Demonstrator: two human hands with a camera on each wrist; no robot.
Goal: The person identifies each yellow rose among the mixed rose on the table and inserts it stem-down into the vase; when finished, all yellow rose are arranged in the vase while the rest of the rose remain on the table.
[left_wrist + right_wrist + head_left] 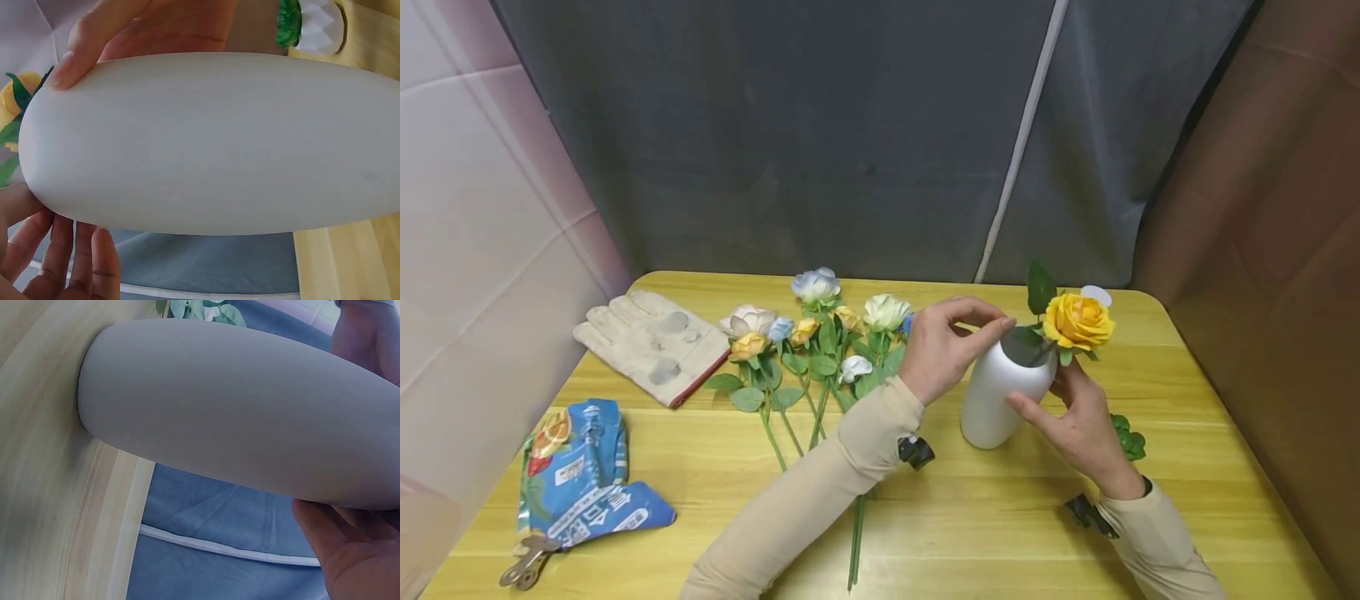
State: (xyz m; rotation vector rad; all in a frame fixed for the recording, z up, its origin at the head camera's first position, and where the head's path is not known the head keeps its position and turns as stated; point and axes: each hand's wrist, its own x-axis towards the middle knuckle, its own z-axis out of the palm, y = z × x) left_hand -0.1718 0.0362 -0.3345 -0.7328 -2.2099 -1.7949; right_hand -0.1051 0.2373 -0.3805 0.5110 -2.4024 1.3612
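Right of centre in the frame, a smooth, white, rounded vase (994,400) stands on the yellow wood-grain counter (940,525), a full yellow rose (1078,322) leaning out of its mouth. The right hand (1086,429) has its grip curled round the vase's side, the left hand (942,350) pinching its rim. Over at lower left lies a crumpled blue printed pouch (580,454), contents hidden from me.

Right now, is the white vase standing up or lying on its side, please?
Standing: the white vase has its base on the table, mouth facing upward.

Unreadable white lettering (617,500) on blue packet (576,475)
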